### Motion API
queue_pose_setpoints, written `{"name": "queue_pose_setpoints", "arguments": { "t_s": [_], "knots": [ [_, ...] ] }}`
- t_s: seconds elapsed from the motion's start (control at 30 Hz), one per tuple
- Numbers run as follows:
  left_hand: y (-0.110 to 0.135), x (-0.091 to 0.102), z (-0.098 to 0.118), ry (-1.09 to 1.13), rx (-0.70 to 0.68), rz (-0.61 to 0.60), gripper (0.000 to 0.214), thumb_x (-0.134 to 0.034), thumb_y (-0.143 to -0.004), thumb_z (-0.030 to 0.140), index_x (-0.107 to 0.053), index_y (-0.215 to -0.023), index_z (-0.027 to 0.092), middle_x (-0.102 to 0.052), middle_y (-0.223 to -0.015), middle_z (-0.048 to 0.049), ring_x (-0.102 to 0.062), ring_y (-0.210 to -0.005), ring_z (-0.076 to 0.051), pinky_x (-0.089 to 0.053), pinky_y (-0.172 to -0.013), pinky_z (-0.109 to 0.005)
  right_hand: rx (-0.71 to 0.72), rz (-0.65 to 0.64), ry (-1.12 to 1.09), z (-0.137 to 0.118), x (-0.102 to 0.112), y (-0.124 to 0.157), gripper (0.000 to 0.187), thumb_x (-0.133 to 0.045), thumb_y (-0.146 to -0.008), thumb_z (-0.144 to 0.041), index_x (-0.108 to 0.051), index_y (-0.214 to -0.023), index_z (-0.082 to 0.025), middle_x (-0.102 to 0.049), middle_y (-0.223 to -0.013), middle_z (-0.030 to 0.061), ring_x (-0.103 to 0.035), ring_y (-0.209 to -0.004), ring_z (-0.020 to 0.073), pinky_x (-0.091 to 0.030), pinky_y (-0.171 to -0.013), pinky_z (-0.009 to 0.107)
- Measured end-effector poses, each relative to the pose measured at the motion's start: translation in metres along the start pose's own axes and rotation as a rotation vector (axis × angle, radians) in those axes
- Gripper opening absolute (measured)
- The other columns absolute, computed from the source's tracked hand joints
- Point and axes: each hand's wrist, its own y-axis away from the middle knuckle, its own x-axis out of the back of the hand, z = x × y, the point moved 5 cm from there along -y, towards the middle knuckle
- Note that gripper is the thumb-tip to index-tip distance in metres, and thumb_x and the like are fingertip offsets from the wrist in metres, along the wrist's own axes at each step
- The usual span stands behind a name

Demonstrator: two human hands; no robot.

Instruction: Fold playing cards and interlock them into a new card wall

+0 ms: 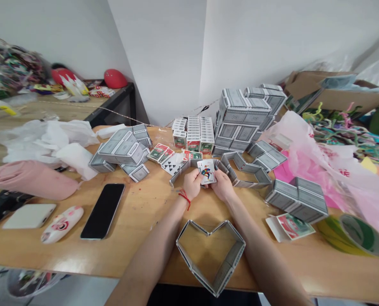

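Both my hands are raised over the middle of the wooden table (pixel 138 221), holding a small stack of playing cards (pixel 207 171) between them, a joker face up on top. My left hand (pixel 192 183), with a red string at the wrist, grips the stack's left edge. My right hand (pixel 221 183) grips its right edge. Between my forearms, at the near edge, lies a heart-shaped frame (pixel 211 255) built of grey-backed cards. Behind my hands lie more bent card strips (pixel 243 168) and a few loose face-up cards (pixel 173 165).
Stacked card boxes (pixel 194 135) and grey card blocks (pixel 245 114), (pixel 123 149), (pixel 297 197) fill the back. A black phone (pixel 104 210), a white power bank (pixel 29 216) and a painted case (pixel 61 223) lie left. Tape rolls (pixel 357 240) and pink plastic bags (pixel 329 170) crowd the right.
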Motion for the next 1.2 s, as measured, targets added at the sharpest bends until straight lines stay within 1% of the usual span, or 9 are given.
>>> {"name": "queue_pose_setpoints", "arguments": {
  "t_s": [0.1, 0.27, 0.43, 0.53, 0.6, 0.77, 0.9, 1.07, 1.2],
  "knots": [
    [0.001, 0.0, 0.001, -0.001, 0.0, -0.017, 0.022, -0.043, -0.082, 0.031, -0.056, -0.073, 0.016, -0.059, -0.054, 0.0001, -0.057, -0.051, -0.013, -0.041, -0.048, -0.022, 0.011, 0.027, 0.057, 0.0, 0.002, 0.001, 0.032, -0.04, -0.079, -0.051, -0.047, -0.075, -0.02, -0.054, -0.057, -0.0005, -0.048, -0.047, 0.013, -0.041, -0.044, 0.026],
    [0.001, 0.0, 0.005, -0.091, -0.023, -0.012, 0.023, -0.041, -0.082, 0.031, -0.055, -0.071, 0.017, -0.058, -0.054, 0.0005, -0.055, -0.05, -0.012, -0.038, -0.047, -0.021, 0.035, -0.017, 0.015, -0.001, -0.001, 0.003, 0.032, -0.052, -0.073, -0.051, -0.049, -0.078, -0.02, -0.052, -0.055, -0.003, -0.045, -0.042, 0.0109, -0.038, -0.042, 0.024],
    [0.003, 0.003, 0.015, -0.419, -0.131, 0.051, 0.022, -0.04, -0.082, 0.027, -0.05, -0.066, 0.018, -0.055, -0.053, -0.0004, -0.051, -0.05, -0.012, -0.033, -0.047, -0.022, 0.071, 0.069, 0.107, -0.001, 0.005, 0.002, 0.034, -0.052, -0.072, -0.053, -0.051, -0.072, -0.018, -0.052, -0.056, -0.0018, -0.045, -0.046, 0.0111, -0.038, -0.043, 0.024],
    [0.006, 0.003, 0.024, -0.648, -0.222, 0.124, 0.02, -0.039, -0.082, 0.025, -0.05, -0.067, 0.018, -0.055, -0.058, -0.0035, -0.052, -0.056, -0.014, -0.034, -0.052, -0.024, 0.135, 0.119, 0.226, -0.006, 0.009, 0.002, 0.036, -0.05, -0.073, -0.053, -0.051, -0.068, -0.018, -0.051, -0.056, -0.0013, -0.045, -0.049, 0.0113, -0.036, -0.044, 0.023],
    [0.009, 0.004, 0.03, -0.695, -0.276, 0.165, 0.019, -0.039, -0.082, 0.026, -0.05, -0.07, 0.018, -0.056, -0.064, -0.0049, -0.053, -0.063, -0.016, -0.036, -0.057, -0.025, 0.163, 0.135, 0.274, -0.008, 0.011, 0.002, 0.037, -0.048, -0.075, -0.053, -0.052, -0.067, -0.018, -0.05, -0.055, -0.0012, -0.044, -0.051, 0.0117, -0.036, -0.045, 0.023],
    [0.009, 0.011, 0.033, -0.482, -0.289, 0.249, 0.011, -0.042, -0.081, 0.027, -0.05, -0.082, 0.018, -0.057, -0.078, -0.0045, -0.053, -0.074, -0.015, -0.039, -0.066, -0.025, 0.186, 0.116, 0.318, -0.008, 0.01, 0.001, 0.037, -0.048, -0.075, -0.052, -0.052, -0.064, -0.017, -0.049, -0.055, -0.0014, -0.042, -0.051, 0.0113, -0.035, -0.047, 0.023],
    [0.005, 0.015, 0.024, -0.312, -0.201, 0.321, 0.008, -0.046, -0.078, 0.026, -0.048, -0.077, 0.018, -0.055, -0.074, -0.0023, -0.051, -0.071, -0.013, -0.041, -0.065, -0.024, 0.176, 0.074, 0.341, -0.008, 0.006, 0.002, 0.036, -0.05, -0.074, -0.051, -0.052, -0.062, -0.017, -0.051, -0.056, -0.0008, -0.045, -0.053, 0.012, -0.038, -0.049, 0.023],
    [0.002, 0.018, 0.017, -0.163, -0.085, 0.398, 0.01, -0.047, -0.077, 0.025, -0.045, -0.07, 0.018, -0.053, -0.067, 0.0007, -0.05, -0.064, -0.011, -0.041, -0.061, -0.022, 0.096, -0.059, 0.112, -0.005, -0.005, 0.003, 0.032, -0.057, -0.069, -0.047, -0.054, -0.084, -0.019, -0.06, -0.069, 0.0013, -0.055, -0.058, 0.0146, -0.045, -0.054, 0.027],
    [0.001, 0.017, 0.014, -0.101, -0.047, 0.375, 0.009, -0.048, -0.076, 0.026, -0.045, -0.071, 0.018, -0.053, -0.067, 0.0012, -0.051, -0.063, -0.01, -0.041, -0.06, -0.021, 0.07, 0.006, -0.012, 0.0, -0.001, 0.001, 0.025, -0.061, -0.067, -0.04, -0.051, -0.078, -0.02, -0.058, -0.065, -0.0007, -0.054, -0.055, 0.013, -0.046, -0.056, 0.028]
  ]
}}
